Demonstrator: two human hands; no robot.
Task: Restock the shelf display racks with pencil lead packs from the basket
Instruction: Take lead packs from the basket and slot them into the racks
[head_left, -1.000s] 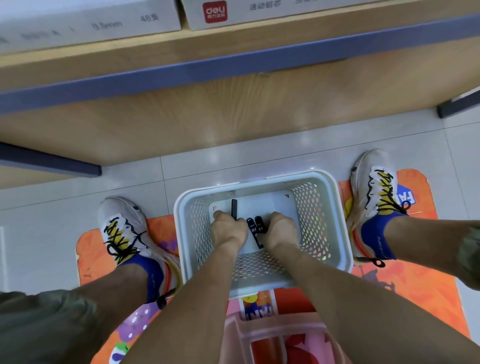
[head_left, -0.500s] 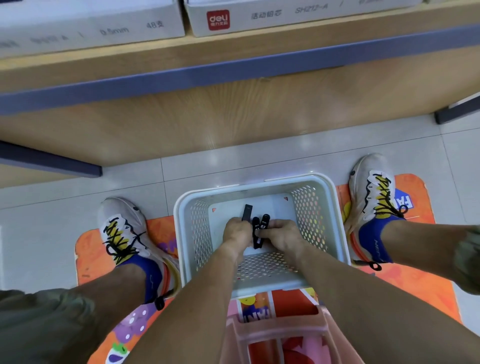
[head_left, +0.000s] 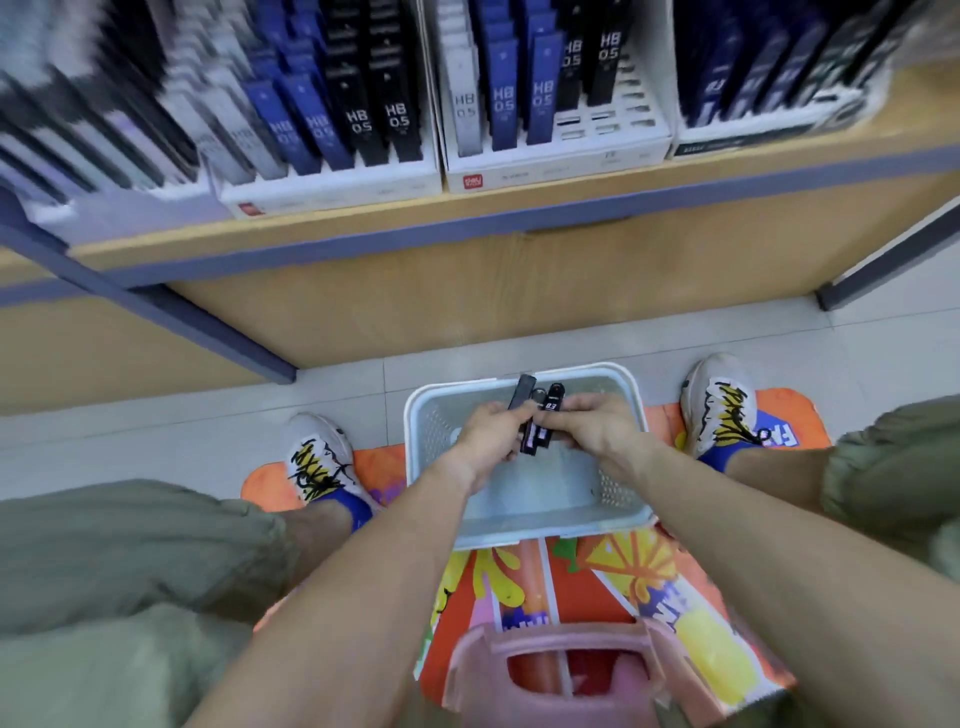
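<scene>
Three dark lead packs (head_left: 535, 415) were gripped by the left hand (head_left: 491, 436) and right hand (head_left: 597, 426) above the basket (head_left: 631, 467), pickup judged done; slotting into the racks (head_left: 556, 150) remained.

Sneakers (head_left: 321, 462) on colourful mat (head_left: 613, 577), pink stool (head_left: 561, 644)

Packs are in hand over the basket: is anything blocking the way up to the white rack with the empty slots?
Nothing visible blocks it. Left hand and right hand hold black lead packs above the basket; open air leads to the white rack's empty front slots.
</scene>
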